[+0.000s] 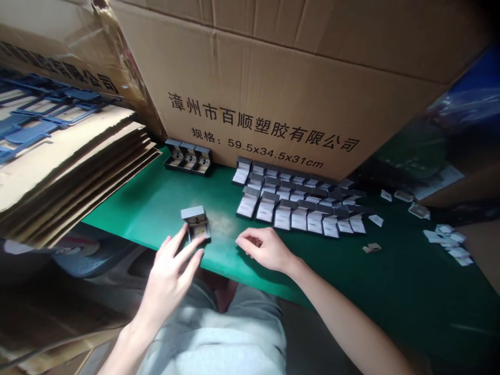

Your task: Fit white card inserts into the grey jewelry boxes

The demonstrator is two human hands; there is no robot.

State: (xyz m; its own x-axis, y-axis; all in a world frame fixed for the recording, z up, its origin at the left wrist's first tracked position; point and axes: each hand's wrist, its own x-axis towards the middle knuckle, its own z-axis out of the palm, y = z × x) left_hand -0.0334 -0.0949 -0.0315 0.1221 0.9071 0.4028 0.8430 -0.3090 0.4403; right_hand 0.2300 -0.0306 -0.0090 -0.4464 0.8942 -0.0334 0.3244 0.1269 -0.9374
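Note:
A small dark jewelry box [198,229] stands on the green tabletop near its front edge, lid up, with a pale interior. My left hand [172,265] is at its near side, fingers stretched and spread, the tips at or against the box's left and front edges. To the right, my right hand [265,247] hovers low over the table, thumb and fingers pinched together. Whatever may be between those fingertips is hidden. Rows of similar open boxes [266,207] with white inserts stand beyond my right hand.
Three open dark boxes [188,157] without white inserts stand at the back left. A large printed carton [250,104] walls off the table's rear. Stacked cardboard sheets [117,140] crowd the left. White insert pieces [449,242] lie scattered on the right of the green table [390,291].

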